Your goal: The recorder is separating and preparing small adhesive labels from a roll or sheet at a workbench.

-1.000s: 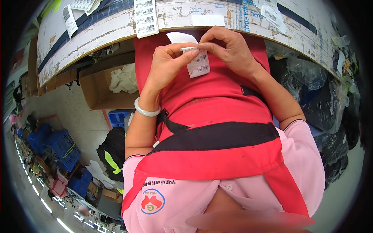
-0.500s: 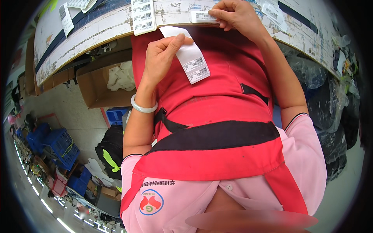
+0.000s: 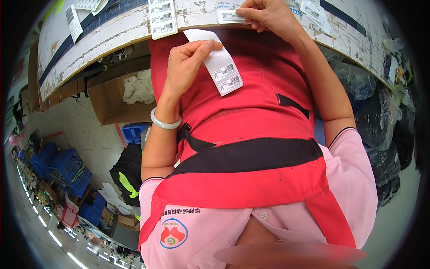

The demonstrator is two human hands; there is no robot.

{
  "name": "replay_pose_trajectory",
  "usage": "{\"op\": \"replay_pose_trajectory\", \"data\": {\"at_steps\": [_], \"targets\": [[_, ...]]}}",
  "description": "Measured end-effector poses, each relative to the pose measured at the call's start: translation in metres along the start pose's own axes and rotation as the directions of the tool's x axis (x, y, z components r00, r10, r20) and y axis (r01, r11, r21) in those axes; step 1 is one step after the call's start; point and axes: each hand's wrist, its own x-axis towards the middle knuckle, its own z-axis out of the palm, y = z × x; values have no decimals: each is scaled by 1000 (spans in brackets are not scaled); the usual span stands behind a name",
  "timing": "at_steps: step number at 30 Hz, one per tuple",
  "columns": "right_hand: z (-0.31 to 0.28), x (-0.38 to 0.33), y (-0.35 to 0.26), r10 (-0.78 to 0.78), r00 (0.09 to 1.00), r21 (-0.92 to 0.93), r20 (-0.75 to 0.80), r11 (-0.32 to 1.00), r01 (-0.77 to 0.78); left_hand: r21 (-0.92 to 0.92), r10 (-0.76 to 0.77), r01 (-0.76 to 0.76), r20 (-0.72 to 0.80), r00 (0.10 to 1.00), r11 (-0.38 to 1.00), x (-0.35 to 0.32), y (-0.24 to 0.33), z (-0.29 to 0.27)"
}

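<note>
My left hand (image 3: 190, 62) pinches a strip of barcode labels (image 3: 227, 76) between thumb and fingers. The strip hangs over my red apron, two printed labels at its lower end and bare white backing above. At the table's near edge, my right hand (image 3: 271, 18) has thumb and fingertips closed on the right end of a small white piece with a barcode label (image 3: 230, 16). That piece lies flat on the worn white table (image 3: 197, 15). Whether the fingers grip it or press it down is hard to see.
Left of the labelled piece lies a stack of label sheets (image 3: 163, 18). More loose labels (image 3: 316, 15) lie at the right, others (image 3: 74, 23) at the far left. Below the table are a cardboard box (image 3: 105, 105) with white scraps, a blue crate (image 3: 71, 172) and dark plastic bags (image 3: 378, 121).
The right hand has shifted slightly left along the label's end. The left hand still holds the strip in nearly the same place. The view has moved a little.
</note>
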Motion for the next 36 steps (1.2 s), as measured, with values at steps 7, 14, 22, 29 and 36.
{"op": "replay_pose_trajectory", "data": {"at_steps": [7, 14, 22, 29, 36], "targets": [[4, -1, -2, -31, 999, -28, -7, 999, 31, 1, 22, -22, 9, 1000, 1000, 1, 1, 3], [-7, -9, 9, -308, 951, 79, 25, 949, 305, -48, 20, -19, 30, 999, 999, 3, 5, 8], [-105, -42, 34, -77, 888, -41, -454, 997, 65, 21, 8, -8, 12, 1000, 1000, -13, 16, 5], [-119, -41, 61, -558, 567, -742, -606, 653, -151, -124, -102, 103, 15, 995, 987, -14, 22, 15], [7, -68, 3, -175, 952, -61, 253, 979, 196, -135, -58, 62, 34, 998, 989, -15, 16, 13]]}}
